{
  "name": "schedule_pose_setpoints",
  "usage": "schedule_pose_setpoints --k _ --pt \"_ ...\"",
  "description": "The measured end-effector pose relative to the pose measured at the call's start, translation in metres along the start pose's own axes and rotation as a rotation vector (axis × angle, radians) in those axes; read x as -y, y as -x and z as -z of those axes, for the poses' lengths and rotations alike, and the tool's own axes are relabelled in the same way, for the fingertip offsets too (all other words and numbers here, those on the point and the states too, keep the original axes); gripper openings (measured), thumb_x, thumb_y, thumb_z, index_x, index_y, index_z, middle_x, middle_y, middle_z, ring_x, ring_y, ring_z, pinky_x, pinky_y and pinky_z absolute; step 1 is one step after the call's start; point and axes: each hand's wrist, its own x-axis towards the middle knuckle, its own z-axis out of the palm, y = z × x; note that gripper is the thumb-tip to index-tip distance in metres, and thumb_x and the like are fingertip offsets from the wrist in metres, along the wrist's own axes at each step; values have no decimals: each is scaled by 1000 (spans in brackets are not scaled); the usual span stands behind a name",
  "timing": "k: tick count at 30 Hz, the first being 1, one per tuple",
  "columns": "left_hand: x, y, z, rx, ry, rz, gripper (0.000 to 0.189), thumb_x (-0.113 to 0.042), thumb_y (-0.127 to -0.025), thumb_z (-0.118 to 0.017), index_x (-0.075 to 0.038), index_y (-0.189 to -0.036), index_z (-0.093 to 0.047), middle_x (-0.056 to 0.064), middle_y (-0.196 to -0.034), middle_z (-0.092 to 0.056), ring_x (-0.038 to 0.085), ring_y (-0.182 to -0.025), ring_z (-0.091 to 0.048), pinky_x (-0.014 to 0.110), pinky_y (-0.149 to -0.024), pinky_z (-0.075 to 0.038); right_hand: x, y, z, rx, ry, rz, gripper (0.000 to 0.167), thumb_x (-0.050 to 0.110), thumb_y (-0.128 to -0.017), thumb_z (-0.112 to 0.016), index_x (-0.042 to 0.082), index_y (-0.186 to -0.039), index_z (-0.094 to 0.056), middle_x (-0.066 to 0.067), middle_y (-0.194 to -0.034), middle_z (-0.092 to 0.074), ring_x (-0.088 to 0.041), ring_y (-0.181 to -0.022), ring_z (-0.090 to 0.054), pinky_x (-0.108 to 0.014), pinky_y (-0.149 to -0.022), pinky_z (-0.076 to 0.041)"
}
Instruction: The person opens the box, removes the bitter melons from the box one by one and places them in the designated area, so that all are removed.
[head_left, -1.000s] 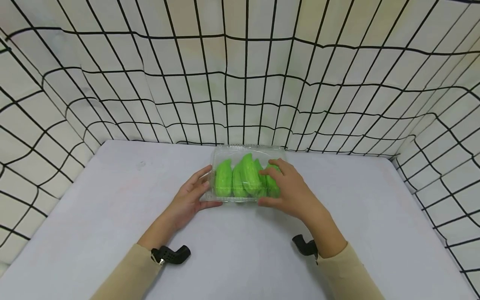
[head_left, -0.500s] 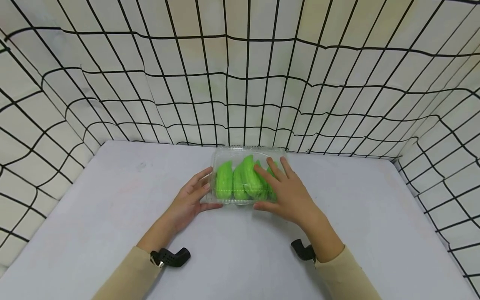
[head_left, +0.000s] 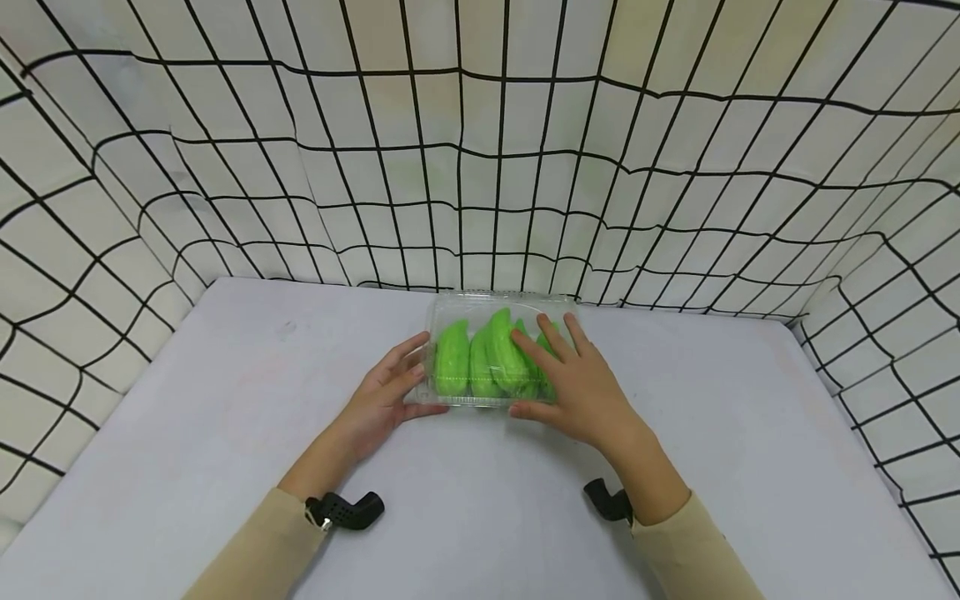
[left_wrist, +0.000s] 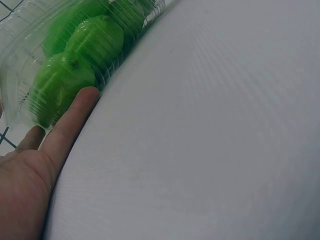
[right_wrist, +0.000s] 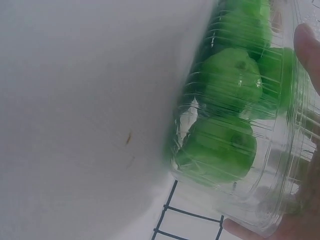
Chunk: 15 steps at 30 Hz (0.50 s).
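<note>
A clear plastic clamshell box (head_left: 510, 300) lies on the white table with its lid down. Inside are several bright green, long, slightly curved pieces (head_left: 452, 360) that look like vegetables or fruit. My left hand (head_left: 381, 400) rests against the box's left end, its thumb lying straight along the front edge; the left wrist view shows the thumb (left_wrist: 70, 117) beside the box wall. Over the box's right end spreads my right hand (head_left: 581, 387), fingers on or just above the lid and thumb at the front edge. That hand hides part of the rightmost green pieces.
Black grid netting (head_left: 495, 179) over a pale backing stands behind the table and along both sides, close behind the box. The white tabletop (head_left: 465, 508) stretches in front of the box and to either side. A black wrist camera (head_left: 345, 510) sits on each wrist.
My right hand's fingers have spread out from a more bent pose over the lid's right end. The left hand and the box stay about where they were.
</note>
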Motion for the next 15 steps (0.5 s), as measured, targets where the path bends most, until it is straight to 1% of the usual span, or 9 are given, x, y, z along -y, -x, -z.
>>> schedule_pose_setpoints --k 5,7,9,11,13,15 --pt "-1 1 0 1 -1 -2 57 -12 -107 -43 -18 -159 -20 11 -164 -17 33 -138 -42 57 -96 -53 -1 -1 0 -2 1 8 96 69 -80 -67 32 -158 -26 -12 -165 -21 -46 -151 -9 -64 -115 -29" --pt "-2 1 -1 1 -1 -4 57 -12 -107 -43 -18 -159 -21 11 -164 -18 32 -137 -42 57 -96 -53 -2 -1 1 8 -35 11 95 70 -80 -66 32 -158 -27 -12 -165 -19 -46 -151 -8 -65 -115 -28" --pt "-2 2 -1 2 -2 -7 57 -13 -107 -44 -18 -159 -21 11 -164 -18 32 -138 -42 57 -96 -53 -5 -2 4 8 -142 -7 93 67 -81 -68 31 -158 -29 -11 -166 -16 -44 -152 -7 -67 -115 -26" --pt "-2 1 -1 5 -4 -8 58 -14 -107 -45 -18 -159 -21 11 -164 -17 32 -138 -41 57 -96 -53 -10 -3 10 -24 -305 -55 86 60 -85 -70 29 -156 -33 -8 -167 -15 -40 -152 -9 -69 -115 -24" --pt "-1 1 -1 8 -4 -7 58 -14 -107 -45 -18 -159 -20 11 -164 -17 33 -138 -41 57 -96 -52 -15 -2 16 -79 -481 -127 78 52 -89 -71 27 -154 -37 -6 -166 -18 -36 -153 -14 -69 -114 -25" --pt "-1 0 -1 8 -3 -3 59 -15 -107 -46 -17 -159 -20 11 -164 -17 34 -138 -41 57 -96 -52 -21 0 21 -126 -626 -208 69 46 -93 -68 25 -152 -40 -3 -164 -24 -34 -150 -22 -67 -113 -30"
